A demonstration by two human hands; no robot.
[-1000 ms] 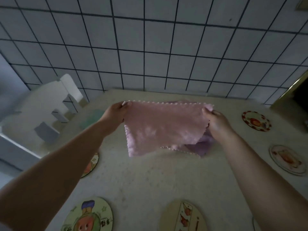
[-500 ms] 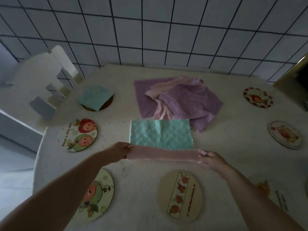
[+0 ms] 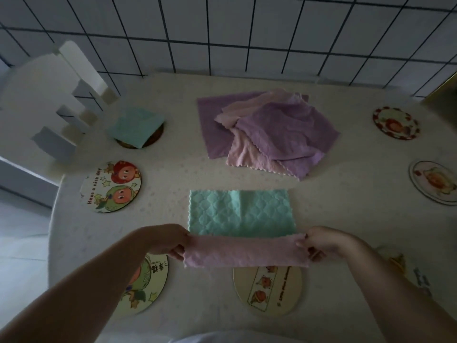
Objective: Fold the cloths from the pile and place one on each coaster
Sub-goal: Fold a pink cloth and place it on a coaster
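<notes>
Near the bottom of the frame, two bare forearms reached up from the lower corners toward the middle. The left hand and the right hand each pinched one end of a cloth, pink on the near flap and mint green on the far side, with fingers curled around its short edges. The pink flap was stretched between the hands in a narrow band, while the green part lay flat on the pale table just beyond it. Below the band, at lower centre, sat an oval coaster printed with a strip of fruit, its top edge hidden by the pink flap. At lower left, a round cartoon coaster was partly covered by the left forearm. Another coaster showed only partly at the lower right, beside the right arm. Farther up, at mid left, lay a coaster with two cartoon faces. At mid right sat a pale coaster, and above it a red-rimmed coaster. At upper centre, a loose pile of purple and pink cloths lay crumpled on the table. At upper left, a folded green cloth rested on a dark coaster. A white chair stood at the far left, and a white tiled wall filled the top.
</notes>
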